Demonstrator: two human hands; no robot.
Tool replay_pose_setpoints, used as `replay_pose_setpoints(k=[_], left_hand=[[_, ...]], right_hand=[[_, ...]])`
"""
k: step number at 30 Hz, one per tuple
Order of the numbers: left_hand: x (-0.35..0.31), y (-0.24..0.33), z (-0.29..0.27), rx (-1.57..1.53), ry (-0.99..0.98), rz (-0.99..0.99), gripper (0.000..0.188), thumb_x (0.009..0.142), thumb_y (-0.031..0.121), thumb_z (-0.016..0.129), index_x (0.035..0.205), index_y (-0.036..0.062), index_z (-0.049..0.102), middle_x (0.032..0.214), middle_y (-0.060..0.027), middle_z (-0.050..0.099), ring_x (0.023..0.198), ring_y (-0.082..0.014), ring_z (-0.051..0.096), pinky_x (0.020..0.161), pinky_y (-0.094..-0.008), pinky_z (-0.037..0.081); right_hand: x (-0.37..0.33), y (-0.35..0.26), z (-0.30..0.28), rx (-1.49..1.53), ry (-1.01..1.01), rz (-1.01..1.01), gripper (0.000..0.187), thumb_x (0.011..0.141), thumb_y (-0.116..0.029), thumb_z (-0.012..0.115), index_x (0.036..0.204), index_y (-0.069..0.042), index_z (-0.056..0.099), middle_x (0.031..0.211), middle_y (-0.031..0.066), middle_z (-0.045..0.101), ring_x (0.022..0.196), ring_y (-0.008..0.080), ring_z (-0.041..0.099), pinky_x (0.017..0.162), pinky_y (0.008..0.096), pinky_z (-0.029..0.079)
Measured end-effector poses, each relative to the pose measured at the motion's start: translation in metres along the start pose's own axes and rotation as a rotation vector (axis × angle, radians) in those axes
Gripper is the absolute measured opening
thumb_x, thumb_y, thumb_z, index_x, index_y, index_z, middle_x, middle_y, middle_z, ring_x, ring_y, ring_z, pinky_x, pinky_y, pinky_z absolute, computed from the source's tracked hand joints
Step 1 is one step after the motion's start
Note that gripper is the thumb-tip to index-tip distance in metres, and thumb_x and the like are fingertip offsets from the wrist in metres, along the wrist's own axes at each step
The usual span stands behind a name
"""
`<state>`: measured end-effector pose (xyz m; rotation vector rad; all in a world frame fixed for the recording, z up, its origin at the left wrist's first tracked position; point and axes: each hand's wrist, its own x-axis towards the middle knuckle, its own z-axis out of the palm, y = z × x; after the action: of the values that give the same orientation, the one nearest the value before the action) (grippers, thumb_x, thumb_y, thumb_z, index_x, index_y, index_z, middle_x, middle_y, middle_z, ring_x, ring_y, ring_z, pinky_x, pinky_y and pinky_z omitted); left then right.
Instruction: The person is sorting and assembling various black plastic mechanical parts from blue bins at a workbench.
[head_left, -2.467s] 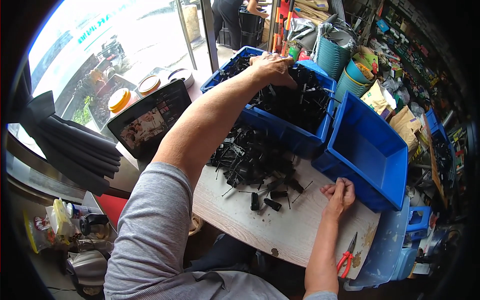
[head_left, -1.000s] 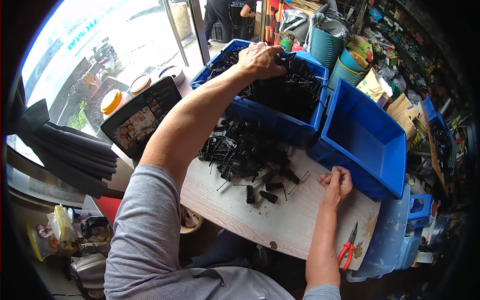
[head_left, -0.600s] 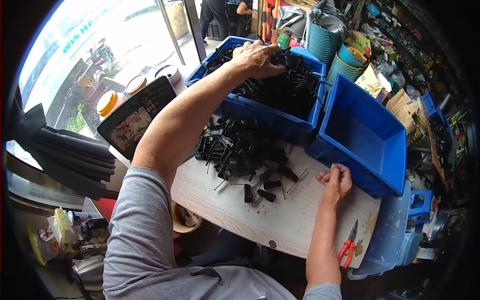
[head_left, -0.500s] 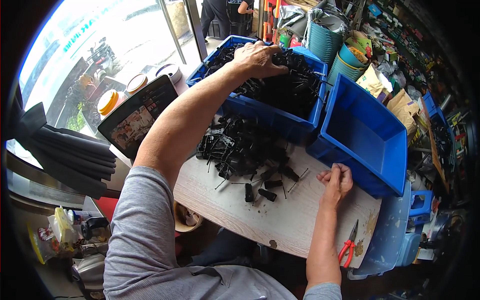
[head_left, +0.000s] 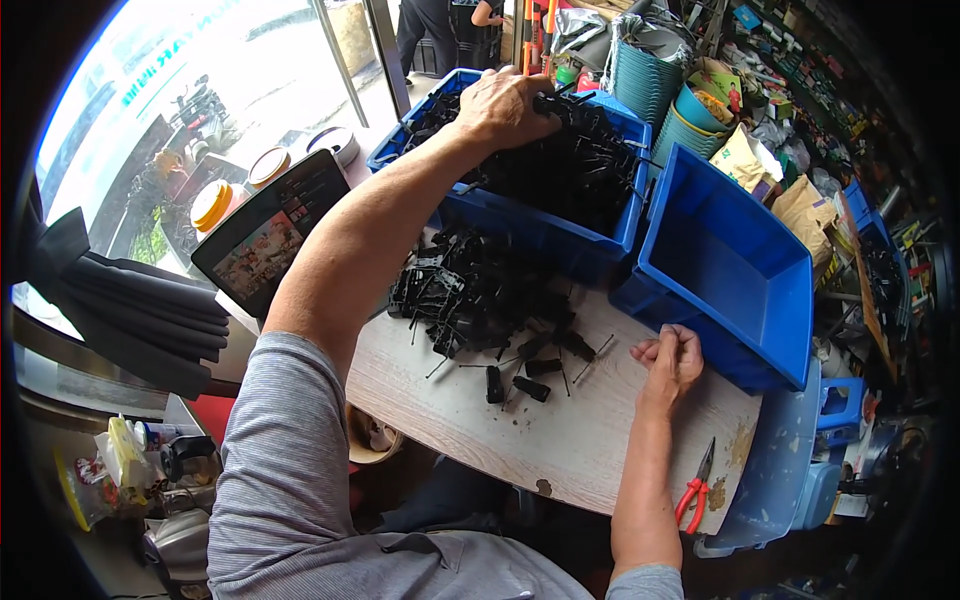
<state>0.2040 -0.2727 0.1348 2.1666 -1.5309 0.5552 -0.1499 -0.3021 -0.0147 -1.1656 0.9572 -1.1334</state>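
Observation:
My left hand [head_left: 503, 108] reaches into a blue plastic bin [head_left: 540, 240] heaped with black plastic parts [head_left: 580, 160]. Its fingers curl round some of these parts at the far side of the heap, with fingertips partly hidden. My right hand [head_left: 672, 360] rests on the tabletop in front of a second blue bin [head_left: 735, 270]; its fingers are curled in, and I see nothing in them. A pile of similar black parts with thin stems [head_left: 470, 295] lies on the table between my arms. Several loose ones [head_left: 532, 388] are scattered at its near edge.
Red-handled pliers [head_left: 695, 490] lie near the table's right edge. A tablet [head_left: 268, 240] leans beside my left arm, with jars [head_left: 212, 207] behind it. Stacked green baskets [head_left: 648, 85] stand beyond the bins. Another person [head_left: 430, 35] is outside the doorway.
My left hand has shifted slightly up and left over the bin, its fingers drawn in more round the black parts. My right hand stays in place.

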Motion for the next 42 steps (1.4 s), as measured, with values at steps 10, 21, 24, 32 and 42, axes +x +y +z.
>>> replay_pose_setpoints(k=[10,21,24,32,42], left_hand=[[0.017,-0.002,-0.018,-0.03,0.139,-0.035,0.053,0.073,0.051,0.073,0.118,0.0226,0.071,0.109,-0.0173,0.068,0.106,-0.0379,0.063,0.09,-0.0471,0.053],[-0.045,0.047,-0.072,-0.251,0.429,-0.046,0.04,0.075,0.022,0.073,0.112,0.0073,0.067,0.101,-0.019,0.067,0.097,-0.0353,0.064,0.084,-0.044,0.052],[-0.073,0.03,-0.06,-0.16,0.561,-0.053,0.047,0.073,0.037,0.072,0.114,0.0144,0.071,0.113,-0.0172,0.065,0.104,-0.0372,0.061,0.091,-0.0457,0.05],[-0.141,0.04,-0.05,-0.265,0.692,-0.143,0.045,0.073,0.022,0.075,0.115,0.0087,0.067,0.117,-0.0198,0.06,0.106,-0.0362,0.059,0.094,-0.044,0.047],[-0.213,0.054,-0.032,-0.244,0.504,-0.331,0.045,0.074,0.021,0.077,0.116,0.0099,0.067,0.121,-0.0203,0.058,0.113,-0.0365,0.055,0.097,-0.0444,0.045]], right_hand=[[-0.003,-0.003,0.003,-0.007,0.0,0.0,0.009,0.092,-0.01,0.061,0.092,-0.001,0.057,0.057,0.0017,0.05,0.053,0.0124,0.054,0.055,0.031,0.055],[0.001,-0.002,-0.001,-0.008,0.008,-0.01,0.011,0.092,-0.013,0.062,0.092,-0.002,0.059,0.06,0.0026,0.052,0.054,0.0124,0.056,0.055,0.029,0.054],[0.0,0.0,0.001,-0.022,0.013,0.002,0.011,0.092,-0.012,0.062,0.094,-0.001,0.06,0.06,0.0021,0.051,0.056,0.013,0.057,0.056,0.0316,0.056],[-0.001,0.002,-0.002,-0.037,-0.006,-0.033,0.011,0.093,-0.012,0.062,0.093,-0.002,0.06,0.06,0.0012,0.05,0.057,0.0125,0.056,0.058,0.0311,0.056],[-0.002,-0.001,-0.003,-0.034,-0.023,-0.045,0.009,0.092,-0.012,0.063,0.092,-0.004,0.059,0.059,-0.0004,0.048,0.061,0.0112,0.056,0.062,0.0322,0.057]])
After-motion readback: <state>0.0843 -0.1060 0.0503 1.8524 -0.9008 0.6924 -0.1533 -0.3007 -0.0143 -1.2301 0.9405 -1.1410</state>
